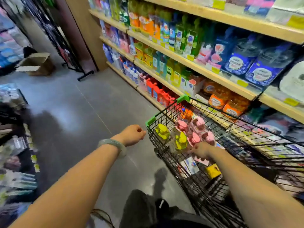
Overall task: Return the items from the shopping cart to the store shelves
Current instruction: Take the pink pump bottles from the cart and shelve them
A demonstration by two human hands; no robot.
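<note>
The cart (213, 145), black wire with green corner caps, stands in the aisle close beside the shelves (189, 61) on the right, and it holds a huddle of bottles: pink-capped ones (195, 129) toward the middle, two yellow-capped ones (180, 140) nearer the left wall, an orange one (186, 113) at the far end, and a small yellow item (213, 171) lower down near the bottom. The right hand (203, 151) reaches down among the pink bottles, touching them; whether its fingers have closed around one I cannot tell, since the bottles hide them. The left hand (133, 134) hangs in the air just outside the cart's left rim, loosely curled and holding nothing, with a pale bangle (113, 145) on the wrist. The shelves are packed with coloured bottles and blue refill bags (256, 66). A cardboard box (37, 63) lies open on the grey floor (82, 104) far down the aisle.
</note>
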